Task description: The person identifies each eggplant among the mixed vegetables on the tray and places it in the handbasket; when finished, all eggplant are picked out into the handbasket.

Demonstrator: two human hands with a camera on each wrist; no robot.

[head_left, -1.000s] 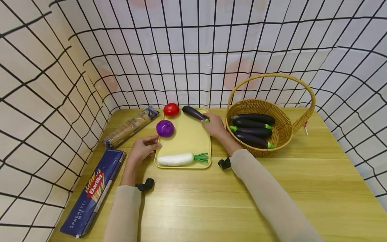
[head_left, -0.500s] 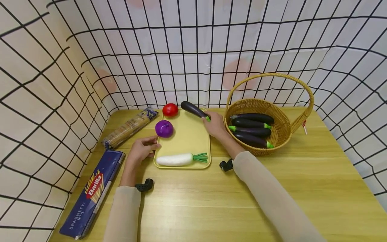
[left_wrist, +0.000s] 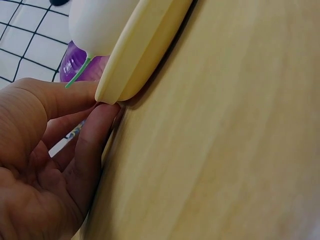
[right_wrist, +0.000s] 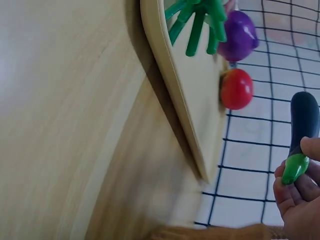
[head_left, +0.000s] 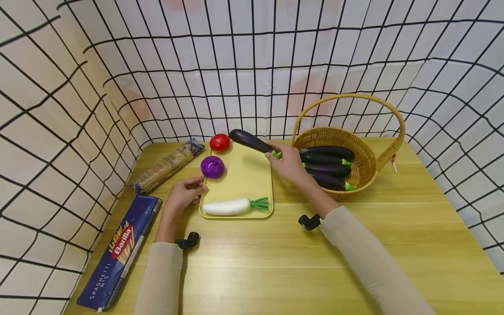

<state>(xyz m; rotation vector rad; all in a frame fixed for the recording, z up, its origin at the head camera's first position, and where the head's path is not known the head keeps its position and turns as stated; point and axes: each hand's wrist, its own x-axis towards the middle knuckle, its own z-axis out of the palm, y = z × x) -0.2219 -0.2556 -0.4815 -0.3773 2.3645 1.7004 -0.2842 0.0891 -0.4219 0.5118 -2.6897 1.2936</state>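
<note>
My right hand (head_left: 290,162) grips an eggplant (head_left: 249,140) by its green stem end, with the dark body slanting up and left over the far part of the yellow tray (head_left: 240,188). The right wrist view shows this eggplant (right_wrist: 303,117) between thumb and fingers, against the grid wall. At the tray's left edge, my left hand (head_left: 185,193) pinches the rim between thumb and index finger, clearest in the left wrist view. On the tray lie a white radish (head_left: 226,207) with green leaves, a purple onion-like vegetable (head_left: 212,167) and a red tomato (head_left: 219,142).
Right of the tray stands a wicker basket (head_left: 372,175) with a tall handle, holding several eggplants (head_left: 327,169). A blue spaghetti box (head_left: 122,249) and a clear pasta packet (head_left: 167,168) lie on the left. Grid-patterned cloth walls (head_left: 252,74) enclose the wooden table (head_left: 275,262).
My right hand has lifted the eggplant off the tray, drawing its stem end slightly right and toward me. The left hand stays at the tray's edge.
</note>
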